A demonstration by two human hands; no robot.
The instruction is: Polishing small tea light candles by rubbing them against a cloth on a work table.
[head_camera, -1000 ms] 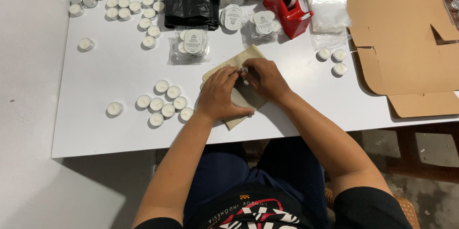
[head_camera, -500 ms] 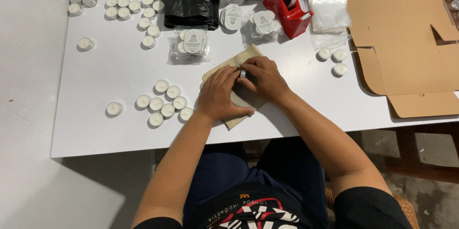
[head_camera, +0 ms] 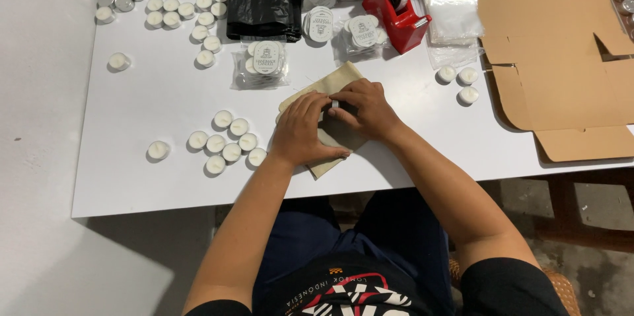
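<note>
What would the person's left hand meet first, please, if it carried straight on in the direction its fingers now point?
The left hand points up-right across the beige cloth pouch. It would likely meet the right hand first, since their fingertips are almost together.

White tealights (head_camera: pixel 224 143), beige cloth pouch (head_camera: pixel 330 85), red tape dispenser (head_camera: pixel 396 15), white table (head_camera: pixel 132 184).

Tealights (head_camera: pixel 228 141) left, bare tabletop (head_camera: pixel 422 138) right
</note>
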